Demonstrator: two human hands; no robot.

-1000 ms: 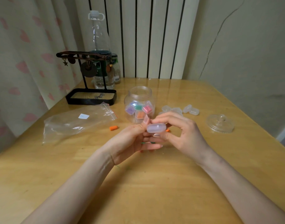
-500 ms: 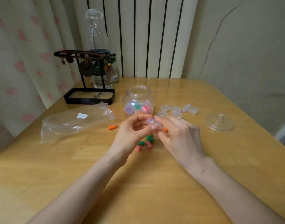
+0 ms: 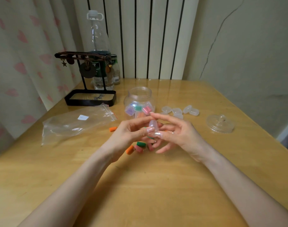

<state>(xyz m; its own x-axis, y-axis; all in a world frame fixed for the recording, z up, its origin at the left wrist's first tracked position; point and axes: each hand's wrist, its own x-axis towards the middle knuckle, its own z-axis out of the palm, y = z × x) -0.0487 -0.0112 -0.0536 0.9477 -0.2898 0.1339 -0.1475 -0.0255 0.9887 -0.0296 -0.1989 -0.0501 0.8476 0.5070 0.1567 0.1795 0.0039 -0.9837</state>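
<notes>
Case has tipped since a second ago: it lay flat across the fingertips, now it stands on end between both hands, and the right fingers have fanned out.

Left to right:
- zip bag (image 3: 77,122), one, empty, flat; likely where the plugs came from.
- jewellery stand (image 3: 90,97) and two bottles (image 3: 99,46) at the back, out of the work.
- loose earplugs (image 3: 141,143) on the table (image 3: 156,194) under the hands, kept within reach: two orange, one green, two pink showing. More may be hidden.
- left hand (image 3: 128,133) pinches the small clear case (image 3: 153,126) with thumb and curled fingers, held just above the plugs.
- right hand (image 3: 180,136) has thumb and forefinger on the same case, other fingers loose. Looks like prying it open to load it.
- open jar (image 3: 138,95) behind: four filled cases visible.
- empty cases (image 3: 176,110): five or six, they overlap.
- jar lid (image 3: 220,124), one, parked far right so the jar stays open.
</notes>
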